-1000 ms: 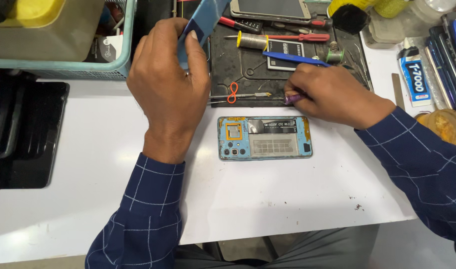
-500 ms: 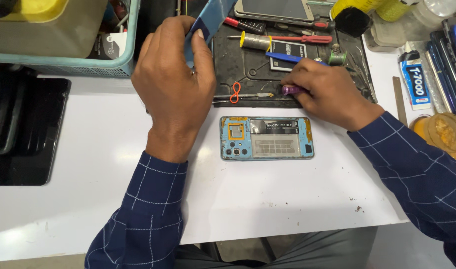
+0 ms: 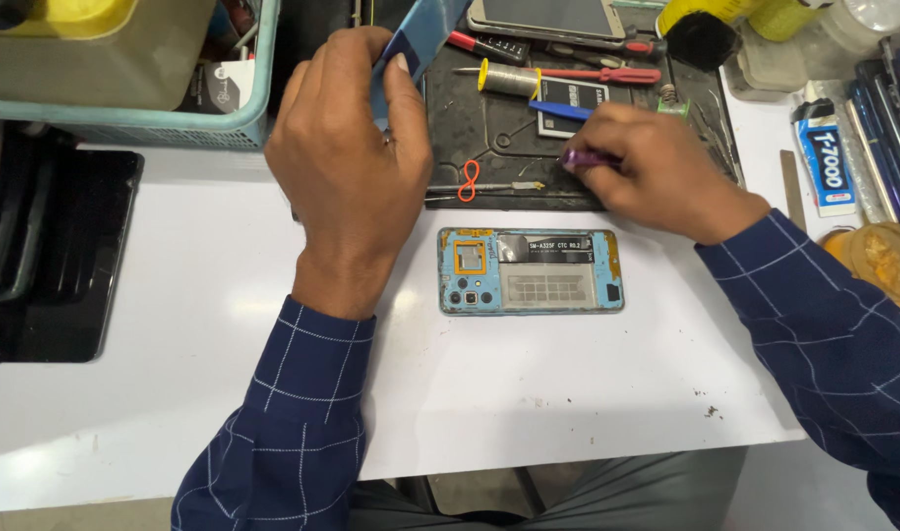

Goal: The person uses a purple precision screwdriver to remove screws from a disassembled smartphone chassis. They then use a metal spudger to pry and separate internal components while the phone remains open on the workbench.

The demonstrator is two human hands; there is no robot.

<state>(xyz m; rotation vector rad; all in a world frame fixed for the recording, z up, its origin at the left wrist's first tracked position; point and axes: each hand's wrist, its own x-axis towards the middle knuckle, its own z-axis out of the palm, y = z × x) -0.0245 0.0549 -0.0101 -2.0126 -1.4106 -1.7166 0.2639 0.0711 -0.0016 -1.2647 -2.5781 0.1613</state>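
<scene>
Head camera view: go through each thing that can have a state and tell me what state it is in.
Opened phone: back cover off, lying flat on the white table, untouched.
Blue back cover: lifted, held in the left hand.
Purple-handled tool: gripped by the right hand over the black mat.
Red screwdriver: lying on the mat.
Glue tube: capped, lying flat.
</scene>
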